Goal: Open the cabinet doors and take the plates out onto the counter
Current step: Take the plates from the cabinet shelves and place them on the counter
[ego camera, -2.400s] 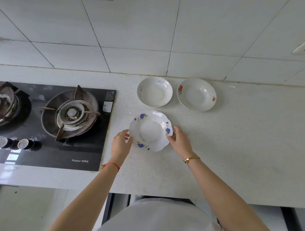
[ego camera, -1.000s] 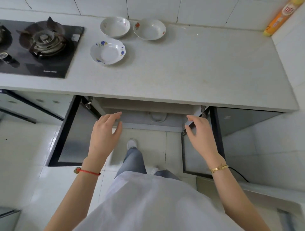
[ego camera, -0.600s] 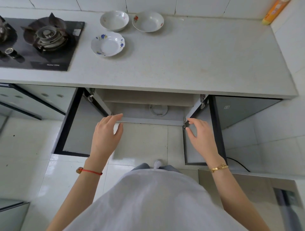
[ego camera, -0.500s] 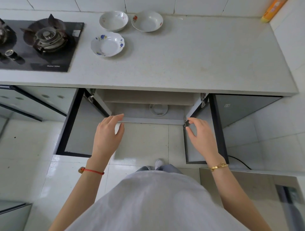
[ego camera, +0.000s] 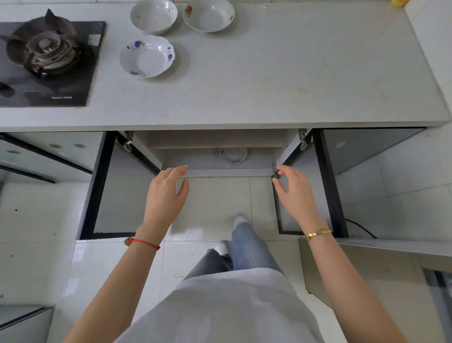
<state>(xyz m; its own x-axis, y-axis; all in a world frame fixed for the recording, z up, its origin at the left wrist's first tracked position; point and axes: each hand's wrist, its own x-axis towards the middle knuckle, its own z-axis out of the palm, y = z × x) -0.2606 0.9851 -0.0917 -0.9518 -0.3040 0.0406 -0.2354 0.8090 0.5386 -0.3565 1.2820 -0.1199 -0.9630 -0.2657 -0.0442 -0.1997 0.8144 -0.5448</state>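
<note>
Both cabinet doors stand swung out, the left door and the right door. Inside, on the cabinet floor, sits a white plate, partly hidden under the counter edge. On the counter lie a blue-flowered plate and two white bowls, one at the back and one with red flowers. My left hand hovers open before the cabinet's front sill. My right hand is open beside the right door's inner edge, holding nothing.
A black gas hob with a burner fills the counter's left part. A yellow bottle peeks in at the far right corner. Closed dark cabinet fronts flank the open one. A steel surface is low at my right, my legs on the tiled floor.
I set the blue-flowered plate on the counter, stepped back and lowered both hands to the open cabinet. In the last second the hands barely moved; the view shifted slightly closer.
</note>
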